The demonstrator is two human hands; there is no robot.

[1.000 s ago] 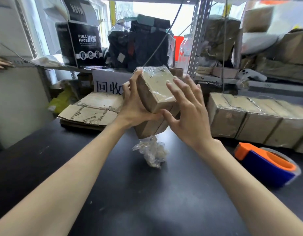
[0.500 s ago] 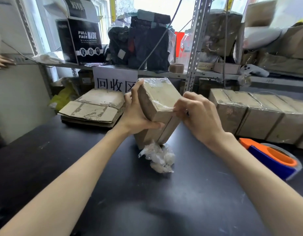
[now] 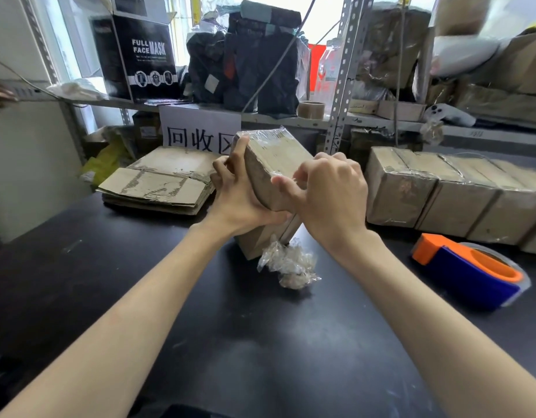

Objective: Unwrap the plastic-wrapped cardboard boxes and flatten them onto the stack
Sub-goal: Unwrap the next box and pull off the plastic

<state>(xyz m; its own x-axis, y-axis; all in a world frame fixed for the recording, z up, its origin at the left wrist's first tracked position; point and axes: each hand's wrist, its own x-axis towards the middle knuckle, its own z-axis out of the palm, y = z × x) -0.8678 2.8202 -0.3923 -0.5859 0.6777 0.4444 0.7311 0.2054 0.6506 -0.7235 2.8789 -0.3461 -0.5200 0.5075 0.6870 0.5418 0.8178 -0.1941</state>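
Currently: plastic-wrapped box (image 3: 272, 164) between my hands, long axis tilting toward 11 o'clock; left hand (image 3: 242, 200) grips its side, right hand (image 3: 330, 194) pinches film (image 3: 266, 137) at its 3 o'clock edge; flattened stack (image 3: 161, 182) at 9 o'clock.

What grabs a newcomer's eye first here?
Centre frame: the left hand and right hand grip a tilted plastic-wrapped box, the right pinching at its wrap. A bright orange-and-blue tape dispenser sits on the black table at right; a stack of flattened cardboard lies back left.
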